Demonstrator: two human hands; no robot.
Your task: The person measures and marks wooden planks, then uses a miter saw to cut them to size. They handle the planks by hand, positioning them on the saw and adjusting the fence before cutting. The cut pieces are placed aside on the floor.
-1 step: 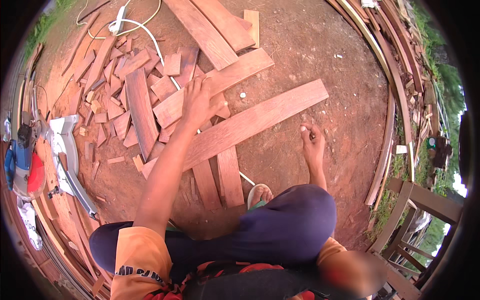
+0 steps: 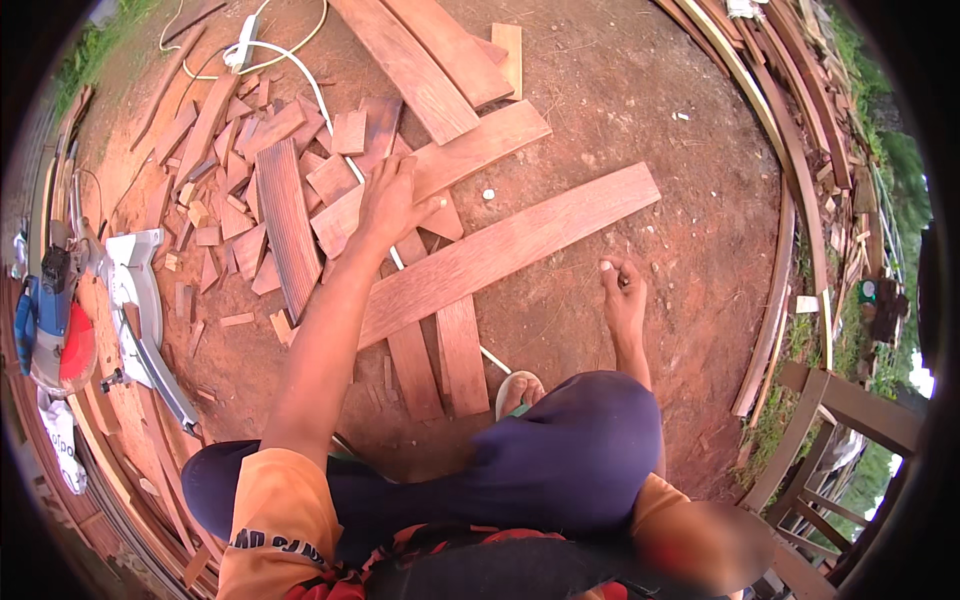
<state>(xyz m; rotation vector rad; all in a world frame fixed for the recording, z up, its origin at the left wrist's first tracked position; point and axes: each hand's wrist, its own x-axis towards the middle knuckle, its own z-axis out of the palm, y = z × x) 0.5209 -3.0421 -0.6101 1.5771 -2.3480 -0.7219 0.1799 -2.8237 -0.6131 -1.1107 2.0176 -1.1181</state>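
Observation:
My left hand (image 2: 387, 205) reaches forward onto a reddish-brown plank (image 2: 485, 147) that lies slanting across the scrap pile. Its fingers extend to the plank's far edge and the thumb lies toward the near edge, so the hand spans its width. Closer to me a longer plank (image 2: 520, 230) slants up to the right, passing beneath my left forearm. My right hand (image 2: 625, 290) is above the dirt beyond my knee, near that plank's right half. Its fingers are curled in with the thumb alongside; whatever they may hold is hidden.
Wood offcuts (image 2: 235, 185) are heaped at left, with a white cable (image 2: 305, 75) running through them. A saw with a red blade guard (image 2: 77, 345) stands at far left. More boards (image 2: 410, 65) lie ahead. Stacked timber (image 2: 790, 120) and a wooden frame (image 2: 870, 410) line the right.
The whole view has shifted slightly. My left hand sits a touch further left on the plank. The right hand looks almost the same.

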